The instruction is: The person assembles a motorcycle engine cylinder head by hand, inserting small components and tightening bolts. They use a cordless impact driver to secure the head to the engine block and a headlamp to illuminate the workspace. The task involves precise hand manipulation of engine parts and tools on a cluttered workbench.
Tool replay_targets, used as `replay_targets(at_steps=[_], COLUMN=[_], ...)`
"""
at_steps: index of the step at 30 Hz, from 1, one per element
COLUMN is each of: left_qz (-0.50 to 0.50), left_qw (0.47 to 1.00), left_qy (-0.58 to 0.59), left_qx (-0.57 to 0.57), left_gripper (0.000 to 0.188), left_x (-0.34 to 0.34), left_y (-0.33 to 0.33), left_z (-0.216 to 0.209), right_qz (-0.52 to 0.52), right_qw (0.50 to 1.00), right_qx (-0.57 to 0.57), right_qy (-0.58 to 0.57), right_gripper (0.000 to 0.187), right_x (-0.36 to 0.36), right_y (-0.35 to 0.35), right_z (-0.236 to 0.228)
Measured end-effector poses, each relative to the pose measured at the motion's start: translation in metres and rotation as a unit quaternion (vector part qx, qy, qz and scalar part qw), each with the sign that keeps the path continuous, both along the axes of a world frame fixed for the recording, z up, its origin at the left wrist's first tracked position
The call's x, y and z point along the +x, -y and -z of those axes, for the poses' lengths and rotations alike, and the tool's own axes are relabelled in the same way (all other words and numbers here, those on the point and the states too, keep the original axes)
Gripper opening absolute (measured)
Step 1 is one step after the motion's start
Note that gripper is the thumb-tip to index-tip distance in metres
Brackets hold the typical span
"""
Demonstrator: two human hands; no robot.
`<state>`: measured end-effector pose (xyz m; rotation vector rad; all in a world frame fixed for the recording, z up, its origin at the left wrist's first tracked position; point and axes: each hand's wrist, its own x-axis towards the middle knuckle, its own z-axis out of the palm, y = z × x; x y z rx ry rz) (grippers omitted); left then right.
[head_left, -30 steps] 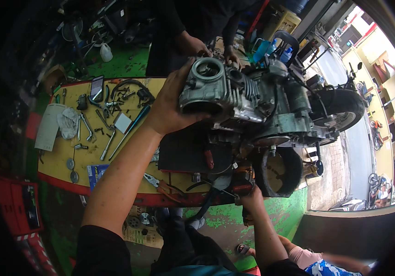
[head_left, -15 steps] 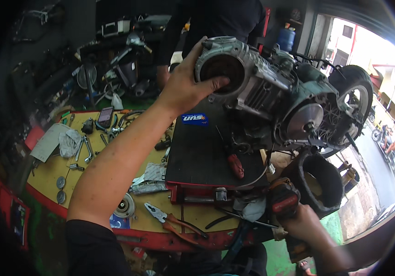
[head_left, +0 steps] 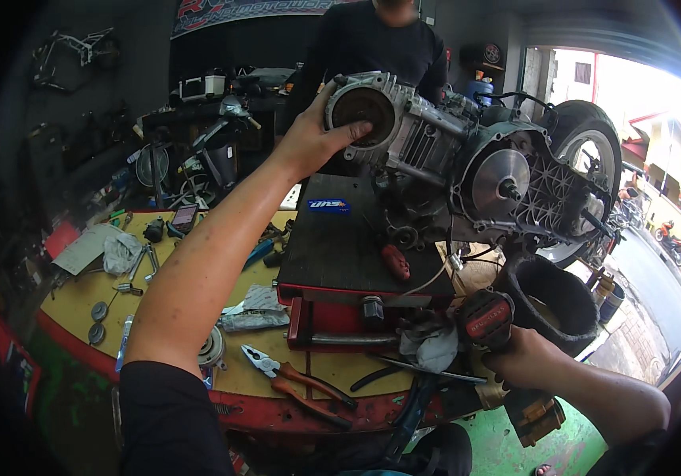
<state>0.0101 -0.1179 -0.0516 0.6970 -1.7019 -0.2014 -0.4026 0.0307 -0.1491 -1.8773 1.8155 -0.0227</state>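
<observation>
- Wrapping the right hand (head_left: 524, 361) closed around the handle of a red-and-black, pistol-shaped power tool (head_left: 487, 321) with a yellowish base.
- Seeing 1 pair of orange-and-black-handled metal pliers (head_left: 277, 370) lying with handles apart near the front edge of a yellow-topped, red-edged bench (head_left: 70, 305).
- Noticing a red metal tray (head_left: 299, 325) just behind the pliers, and a crumpled whitish cloth (head_left: 435, 347) at its right end.
- Finding a black, thick-walled, round open tub (head_left: 586, 332) just beyond the power tool.
- Seeing, behind the tray, a black-topped, red-edged box (head_left: 328, 262) bearing 1 red-handled screwdriver (head_left: 395, 262).
- Clasping the round open end of a silver metal engine (head_left: 427, 147) with the left hand (head_left: 316, 143) spread wide, laying the thumb across the opening and curling the fingers partly out of view behind the rim.
- Viewing the engine above the box, without telling whether touching it.
- Seeing 1 black-tyred wheel (head_left: 606, 143) at the engine's far right.
- Facing, beyond the engine, 1 co-worker in a black shirt (head_left: 380, 47).
</observation>
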Motion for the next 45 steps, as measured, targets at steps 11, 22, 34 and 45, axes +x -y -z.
replay_targets(at_steps=[11,22,34,45], left_qz=[0.051,0.065,0.065,0.051], left_qw=[0.999,0.997,0.997,0.997], left_qy=[0.014,0.033,0.044,0.045], left_qx=[0.007,0.029,0.029,0.024], left_gripper=[0.094,0.082,0.086,0.084], left_x=[0.006,0.007,0.015,0.013], left_y=[-0.002,-0.008,-0.002,-0.003], left_z=[-0.001,-0.007,-0.005,-0.004], right_qz=[-0.007,-0.018,-0.028,-0.032], right_qw=[0.999,0.999,0.998,0.998], right_qx=[-0.033,-0.030,-0.055,-0.054], right_qy=[0.005,-0.006,-0.029,-0.023], right_gripper=[0.071,0.068,0.046,0.053], right_x=[0.002,0.003,0.006,0.003], right_y=[-0.002,-0.003,-0.001,-0.002], right_z=[0.004,0.000,0.003,0.005])
